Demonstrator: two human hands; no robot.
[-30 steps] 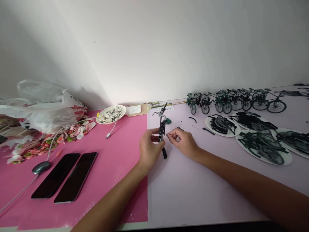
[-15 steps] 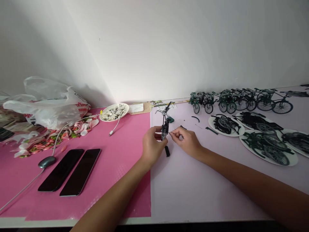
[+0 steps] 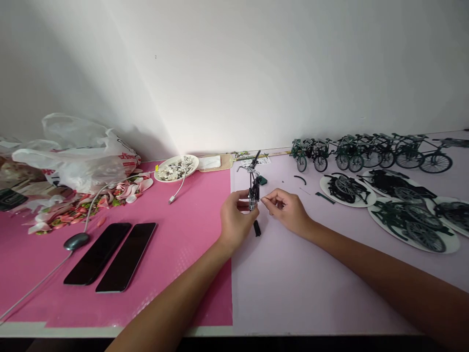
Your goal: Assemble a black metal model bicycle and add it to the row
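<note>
My left hand (image 3: 234, 220) is closed around a small black model bicycle frame (image 3: 252, 188), held upright with its silver handlebars at the top. My right hand (image 3: 287, 211) is pinched beside the frame, thumb and forefinger pressed on a tiny part that I cannot make out. A small black piece (image 3: 257, 228) hangs or lies just below the frame, above the pale lilac mat (image 3: 293, 283).
Finished model bicycles (image 3: 366, 154) line the wall at right, with white plates of bicycle parts (image 3: 410, 220) in front. On the pink mat (image 3: 164, 264) lie two dark phones (image 3: 112, 254), a mouse (image 3: 76, 241), a cable, a dish of small parts (image 3: 177, 168) and a plastic bag (image 3: 76, 156).
The view has drifted so everything sits slightly further right and up in the frame. Both hands keep the same hold on the bicycle frame.
</note>
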